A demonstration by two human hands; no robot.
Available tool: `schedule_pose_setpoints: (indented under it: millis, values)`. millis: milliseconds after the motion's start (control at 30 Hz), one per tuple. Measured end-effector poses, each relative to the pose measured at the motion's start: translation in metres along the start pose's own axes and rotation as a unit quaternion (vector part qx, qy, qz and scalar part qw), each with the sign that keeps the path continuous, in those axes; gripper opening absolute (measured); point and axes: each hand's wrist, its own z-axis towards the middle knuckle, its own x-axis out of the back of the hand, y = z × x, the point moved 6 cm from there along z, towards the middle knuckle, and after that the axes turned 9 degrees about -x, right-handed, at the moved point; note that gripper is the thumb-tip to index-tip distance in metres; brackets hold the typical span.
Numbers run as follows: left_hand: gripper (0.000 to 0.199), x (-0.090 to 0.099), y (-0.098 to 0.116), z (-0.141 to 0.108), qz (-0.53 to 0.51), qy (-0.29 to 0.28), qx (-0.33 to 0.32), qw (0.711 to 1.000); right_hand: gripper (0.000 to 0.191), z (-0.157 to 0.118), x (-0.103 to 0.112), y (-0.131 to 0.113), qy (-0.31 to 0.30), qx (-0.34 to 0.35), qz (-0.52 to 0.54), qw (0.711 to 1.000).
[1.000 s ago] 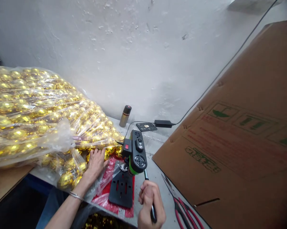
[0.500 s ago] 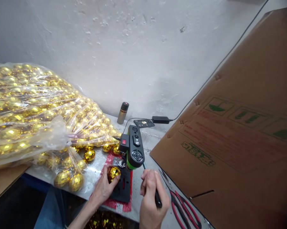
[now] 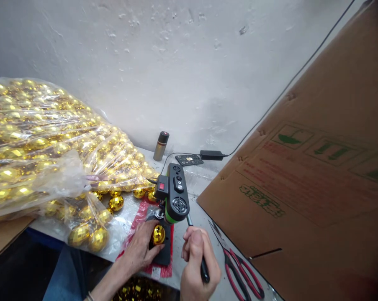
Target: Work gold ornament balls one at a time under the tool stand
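Observation:
My left hand [image 3: 142, 246] is closed around a gold mirrored ball [image 3: 158, 234], just above the black base plate [image 3: 163, 255] of a small bench machine. The machine's black head [image 3: 178, 193], with a red switch box on its left side, stands directly behind the ball. My right hand [image 3: 199, 261] is wrapped round the black-gripped lever [image 3: 204, 267], whose metal rod runs up to the machine's right side. Under the base lies a red plastic sheet [image 3: 155, 271].
A clear bag [image 3: 50, 133] of gold balls fills the left, with loose balls [image 3: 116, 203] beside it. Red-handled scissors [image 3: 239, 267] lie by a large cardboard box [image 3: 302, 167] on the right. A bottle [image 3: 161, 146], phone [image 3: 189, 159] and power adapter [image 3: 211, 155] are behind.
My left hand has moved slightly right with the ball, which sits further over the base plate. My right hand has shifted a little downward and stays on the lever.

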Motion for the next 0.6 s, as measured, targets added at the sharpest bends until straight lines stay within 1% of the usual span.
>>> schedule_pose_setpoints:
  millis: [200, 333, 400, 467, 533, 600]
  values:
    - [0.051, -0.008, -0.002, 0.010, 0.040, -0.017, 0.017, 0.999, 0.034, -0.003, 0.001, -0.003, -0.007, -0.010, -0.012, 1.000]
    - [0.051, -0.013, -0.007, 0.010, 0.060, -0.016, 0.026, 0.998, 0.036, -0.016, -0.001, 0.001, 0.032, -0.025, -0.015, 0.999]
    - [0.051, -0.013, -0.007, 0.009, 0.063, -0.020, 0.032, 0.997, 0.037, -0.023, -0.003, 0.006, 0.051, -0.002, -0.016, 0.999]
    - [0.050, -0.013, -0.007, 0.009, 0.061, -0.027, 0.041, 0.997, 0.038, -0.028, -0.006, 0.011, 0.058, 0.051, -0.001, 0.997]
    - [0.048, -0.013, -0.006, 0.009, 0.057, -0.038, 0.049, 0.996, 0.039, -0.031, -0.007, 0.018, 0.069, 0.089, 0.018, 0.994]
    - [0.049, -0.013, -0.005, 0.009, 0.054, -0.047, 0.055, 0.996, 0.039, -0.032, -0.007, 0.025, 0.080, 0.098, 0.027, 0.992]
